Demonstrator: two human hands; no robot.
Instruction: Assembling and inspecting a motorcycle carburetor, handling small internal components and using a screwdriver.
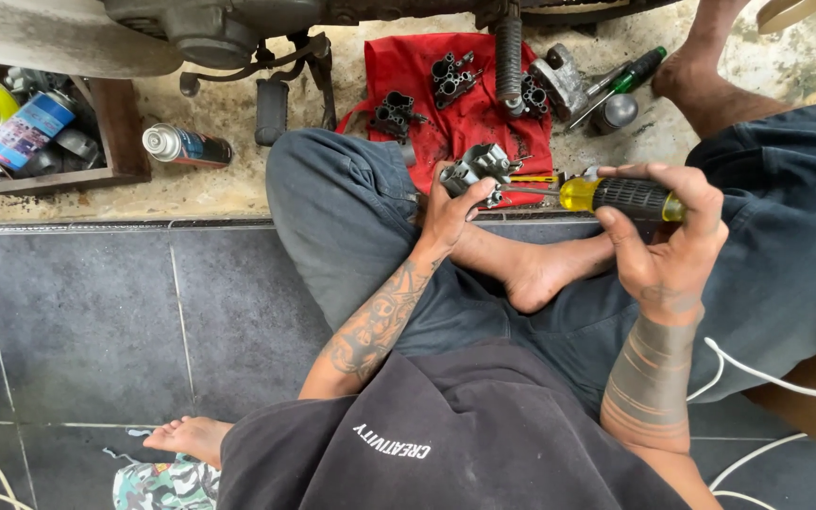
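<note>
Both hands work above the tile edge: left hand (448, 215) grips a metal part (479, 170), right hand (665, 234) a screwdriver (606, 195).

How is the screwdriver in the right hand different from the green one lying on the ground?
The held screwdriver has a yellow and black handle; the green screwdriver has a green and black one. The held one lies level in the right hand, tip at the metal part in the left hand; the green one lies slanted, untouched. Both have metal shafts.
</note>
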